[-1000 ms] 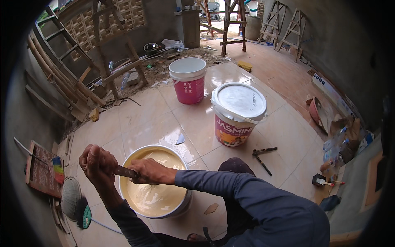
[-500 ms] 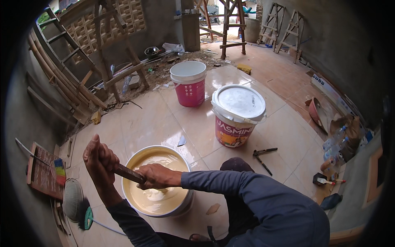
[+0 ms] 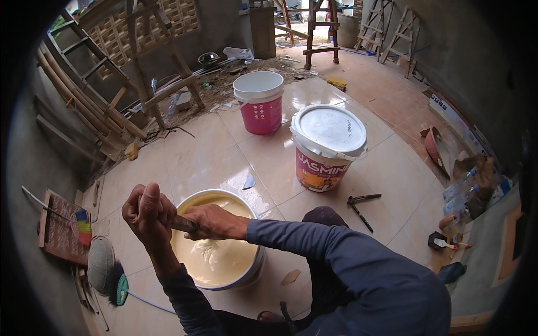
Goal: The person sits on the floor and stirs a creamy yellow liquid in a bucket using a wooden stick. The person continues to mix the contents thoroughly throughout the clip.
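A wooden stick point(image 3: 184, 224) slants over a bucket of creamy yellow paint point(image 3: 221, 263). My left hand point(image 3: 148, 215) is closed around the stick's upper end, beyond the bucket's left rim. Lower down, my right hand point(image 3: 216, 222) grips the same stick above the paint, its arm reaching across from the right. The stick's lower part is hidden behind my right hand and in the paint. Swirls and a ridge mark the paint surface just below my right hand.
A lidded paint bucket point(image 3: 322, 171) and an open pink-and-white bucket point(image 3: 261, 115) stand beyond on the tiles. A dark T-shaped tool point(image 3: 361, 211) lies to the right. At the left are a woven hat point(image 3: 101, 264) and a green-headed broom point(image 3: 123, 289); wooden trestles point(image 3: 174, 56) stand behind.
My left hand has come rightward, closer to my right hand. The right hand has shifted slightly toward the bucket's far side, and the stick shows shorter between them. The view has tilted a little.
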Action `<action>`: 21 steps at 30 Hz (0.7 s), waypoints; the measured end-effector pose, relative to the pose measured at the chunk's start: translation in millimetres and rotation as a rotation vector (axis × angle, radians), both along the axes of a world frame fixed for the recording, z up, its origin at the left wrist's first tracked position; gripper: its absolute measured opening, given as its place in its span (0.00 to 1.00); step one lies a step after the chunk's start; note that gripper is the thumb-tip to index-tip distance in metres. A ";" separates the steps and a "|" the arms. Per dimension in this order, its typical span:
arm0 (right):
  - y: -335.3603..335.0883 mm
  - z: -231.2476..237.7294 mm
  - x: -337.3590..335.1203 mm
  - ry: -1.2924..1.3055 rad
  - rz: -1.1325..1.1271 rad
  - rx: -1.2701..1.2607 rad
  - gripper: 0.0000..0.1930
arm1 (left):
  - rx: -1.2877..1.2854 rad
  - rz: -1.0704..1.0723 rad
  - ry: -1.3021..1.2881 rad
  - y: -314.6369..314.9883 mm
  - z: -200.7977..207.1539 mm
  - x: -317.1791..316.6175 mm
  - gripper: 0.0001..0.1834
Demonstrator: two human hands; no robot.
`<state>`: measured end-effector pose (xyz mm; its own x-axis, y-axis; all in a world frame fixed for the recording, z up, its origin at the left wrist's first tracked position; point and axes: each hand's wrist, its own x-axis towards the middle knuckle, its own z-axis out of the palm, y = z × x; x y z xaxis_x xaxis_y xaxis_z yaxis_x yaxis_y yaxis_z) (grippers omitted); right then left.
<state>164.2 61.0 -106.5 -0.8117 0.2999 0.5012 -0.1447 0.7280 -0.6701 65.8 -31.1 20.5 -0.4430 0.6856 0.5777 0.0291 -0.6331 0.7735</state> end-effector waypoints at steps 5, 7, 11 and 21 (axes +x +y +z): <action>5.1 -0.8 7.1 -0.021 -0.201 0.145 0.10 | 0.065 -0.156 -0.041 7.3 -8.7 -9.3 0.23; 4.2 2.2 15.0 -0.062 -0.180 0.165 0.09 | 0.073 -0.231 -0.085 6.7 -8.1 -12.9 0.23; -4.2 7.6 27.6 -0.083 -0.080 0.118 0.10 | 0.005 -0.309 -0.112 -1.5 0.1 -15.7 0.23; -33.5 9.0 18.3 -0.140 0.140 -0.195 0.15 | -0.195 0.019 -0.057 -13.9 24.6 17.1 0.23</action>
